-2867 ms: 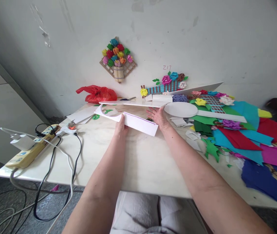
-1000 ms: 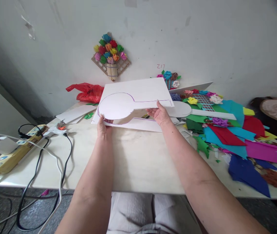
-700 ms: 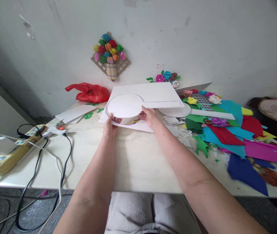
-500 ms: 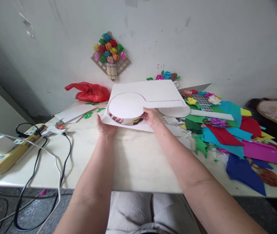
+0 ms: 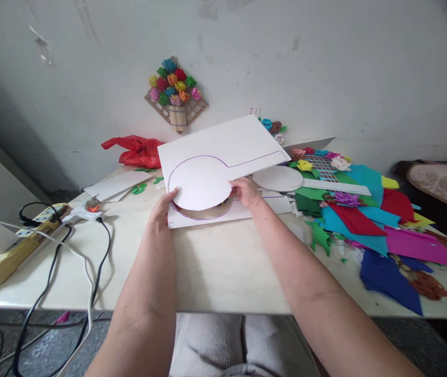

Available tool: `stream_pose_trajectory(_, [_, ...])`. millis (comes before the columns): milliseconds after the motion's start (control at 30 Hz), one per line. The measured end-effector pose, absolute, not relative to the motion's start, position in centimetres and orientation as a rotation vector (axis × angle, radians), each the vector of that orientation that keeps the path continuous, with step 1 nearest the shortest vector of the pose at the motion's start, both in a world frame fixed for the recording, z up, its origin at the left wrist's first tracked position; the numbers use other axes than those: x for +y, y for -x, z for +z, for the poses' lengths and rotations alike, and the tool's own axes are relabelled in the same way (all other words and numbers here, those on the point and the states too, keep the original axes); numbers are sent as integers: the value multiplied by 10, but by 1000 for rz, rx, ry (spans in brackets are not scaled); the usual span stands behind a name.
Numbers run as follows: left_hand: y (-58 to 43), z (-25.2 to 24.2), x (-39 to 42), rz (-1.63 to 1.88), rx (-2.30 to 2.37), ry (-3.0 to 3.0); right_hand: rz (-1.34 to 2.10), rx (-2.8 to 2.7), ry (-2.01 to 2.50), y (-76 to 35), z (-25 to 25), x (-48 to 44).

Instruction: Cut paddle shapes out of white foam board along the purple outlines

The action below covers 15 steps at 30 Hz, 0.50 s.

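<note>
Between my hands is a white foam board (image 5: 215, 139), tilted up off the table, with a purple outline of a circle and a long straight handle. Its lower edge is cut along the line, and a curved gap opens under the round part (image 5: 199, 183). Below the gap, the lower strip (image 5: 203, 219) of the board hangs down. My left hand (image 5: 164, 208) grips the left edge, thumb in front and fingers hidden behind. My right hand (image 5: 246, 192) pinches the board at the right side of the circle. A cut-out round white piece with a handle (image 5: 278, 178) lies just beyond my right hand.
Coloured felt-like sheets (image 5: 364, 225) and crafted flowers (image 5: 305, 165) crowd the table's right side. A red plastic bag (image 5: 140, 152), white offcuts (image 5: 115, 184) and green leaf shapes (image 5: 139, 188) lie at left. A power strip (image 5: 22, 246) with cables stands at the left edge.
The board has turned counterclockwise, its right side rising and its left end dropping nearer me. My left hand has closed on the left edge, with its thumb over the front.
</note>
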State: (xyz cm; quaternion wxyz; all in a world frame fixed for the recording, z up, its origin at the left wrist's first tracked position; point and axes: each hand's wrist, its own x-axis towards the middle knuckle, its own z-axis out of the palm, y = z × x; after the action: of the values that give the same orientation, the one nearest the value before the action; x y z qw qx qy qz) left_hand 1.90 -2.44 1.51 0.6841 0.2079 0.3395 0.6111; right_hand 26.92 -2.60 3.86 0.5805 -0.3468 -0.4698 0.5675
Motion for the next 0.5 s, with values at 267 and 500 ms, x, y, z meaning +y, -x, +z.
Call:
stream_pose_trajectory(267, [-13, 25, -28, 1575, 648, -434, 971, -1465, 1018, -275, 41, -28])
stream_pose_trajectory(500, [-5, 23, -24, 1566, 415, -380, 242, -1526, 1296, -262, 39, -36])
